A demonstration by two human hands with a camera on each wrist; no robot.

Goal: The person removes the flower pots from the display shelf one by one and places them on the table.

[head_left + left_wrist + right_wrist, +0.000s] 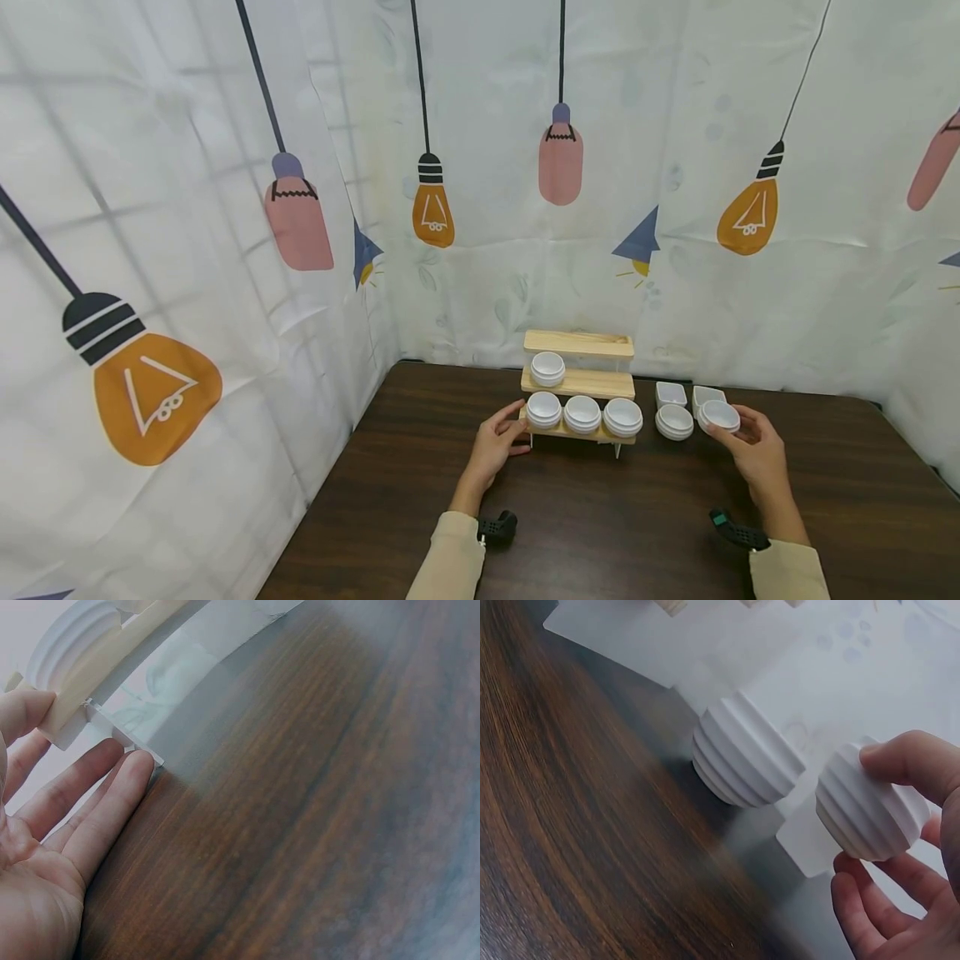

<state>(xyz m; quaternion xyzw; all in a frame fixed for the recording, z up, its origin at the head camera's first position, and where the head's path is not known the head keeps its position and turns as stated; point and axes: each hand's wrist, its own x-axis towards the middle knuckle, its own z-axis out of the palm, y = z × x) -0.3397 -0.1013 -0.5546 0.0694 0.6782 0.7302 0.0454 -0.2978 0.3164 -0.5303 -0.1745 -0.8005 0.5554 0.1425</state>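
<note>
A three-tier wooden display stand [579, 342] with clear legs stands near the back of the table. My left hand [492, 443] grips the left end of its lowest board; in the left wrist view the thumb [30, 711] lies on the wood and fingertips touch the clear leg. Three white bowls [582, 414] line the lowest board, and another white bowl [547, 368] sits on the middle one. My right hand [762, 458] pinches a ribbed white bowl [870, 802] between thumb and fingers, lifted off the table. Beside it, a similar bowl [674, 422] rests on the table.
Two square white dishes, a left dish [670, 393] and a right dish [707, 395], stand behind the right-hand bowls. A patterned curtain [480, 283] hangs along the back and left edges of the dark wooden table [600, 525].
</note>
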